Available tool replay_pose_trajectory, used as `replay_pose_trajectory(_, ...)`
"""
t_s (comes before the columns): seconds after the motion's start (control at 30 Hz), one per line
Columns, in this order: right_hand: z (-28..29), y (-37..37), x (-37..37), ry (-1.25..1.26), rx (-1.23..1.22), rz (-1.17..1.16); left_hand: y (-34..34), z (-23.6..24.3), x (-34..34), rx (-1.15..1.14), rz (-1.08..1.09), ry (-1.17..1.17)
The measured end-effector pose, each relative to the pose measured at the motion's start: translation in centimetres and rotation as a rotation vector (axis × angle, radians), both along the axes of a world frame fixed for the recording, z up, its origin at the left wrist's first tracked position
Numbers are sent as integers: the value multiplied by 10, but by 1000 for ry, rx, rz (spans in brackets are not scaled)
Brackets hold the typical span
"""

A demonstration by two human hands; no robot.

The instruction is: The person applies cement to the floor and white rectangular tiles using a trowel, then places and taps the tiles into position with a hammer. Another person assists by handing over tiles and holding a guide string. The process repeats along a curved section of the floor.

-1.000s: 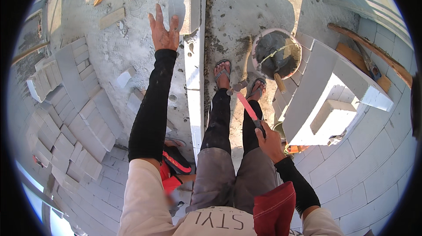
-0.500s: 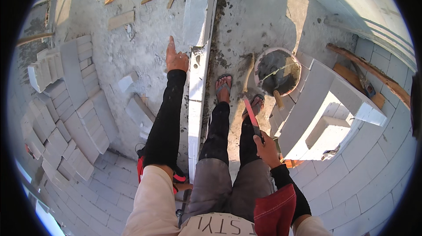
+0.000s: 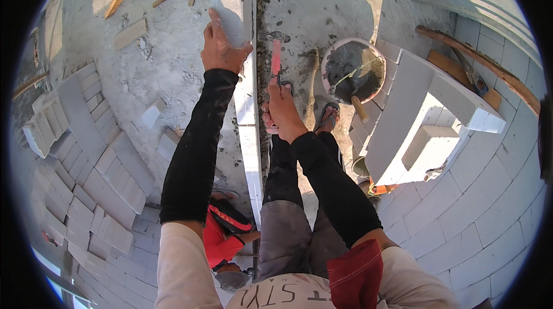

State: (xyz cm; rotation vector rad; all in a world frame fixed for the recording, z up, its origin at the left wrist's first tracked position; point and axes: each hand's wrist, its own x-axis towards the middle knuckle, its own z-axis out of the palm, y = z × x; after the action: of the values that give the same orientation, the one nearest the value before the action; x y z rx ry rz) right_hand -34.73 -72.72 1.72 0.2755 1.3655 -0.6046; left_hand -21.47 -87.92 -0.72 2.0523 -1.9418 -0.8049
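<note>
A low, narrow wall of white blocks (image 3: 249, 153) runs away from me, with a larger light-grey block (image 3: 229, 6) on it farther off. My left hand (image 3: 223, 50) is at the block's near end, fingers spread and thumb out to the right, seemingly resting against it. Just right of the wall, my right hand (image 3: 282, 104) is closed around the dark handle of a tool with a long, flat red blade (image 3: 276, 58). The blade points away from me, beside the wall. Its exact kind I cannot make out.
To the right stands a round bucket (image 3: 326, 73) of grey mortar with a wooden-handled tool (image 3: 359, 109) in it. Beyond are a stack of white blocks (image 3: 397, 113) and a wooden plank (image 3: 478, 55). More blocks (image 3: 103, 165) pile up left. A co-worker in red (image 3: 222, 245) crouches lower left.
My left hand has gone from pointing beside the wall to the block's end. My right hand has swung forward and left with the red-bladed tool, now close to the wall.
</note>
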Motion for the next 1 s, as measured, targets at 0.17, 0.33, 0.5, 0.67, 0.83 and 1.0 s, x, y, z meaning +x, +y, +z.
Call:
replay_pose_trajectory(0.17,3,-5,11,15,36,-40,0,-3,-2,-15,-9,-27)
replay_pose_trajectory(0.33,7,-9,13,29,25,-33,1,-2,-5,-38,7,-53)
replay_pose_trajectory(0.5,-7,1,4,-59,-9,-65,0,-2,-4,-50,-16,-37)
replay_pose_trajectory(0.67,-8,-4,8,-69,47,-43,-1,-1,-5,-24,-7,-30)
replay_pose_trajectory(0.83,4,-10,9,-57,71,-75,0,0,-4,-28,-2,-25)
replay_pose_trajectory(1.0,-10,-3,9,-55,-24,-7,0,-4,-7,-27,12,-19)
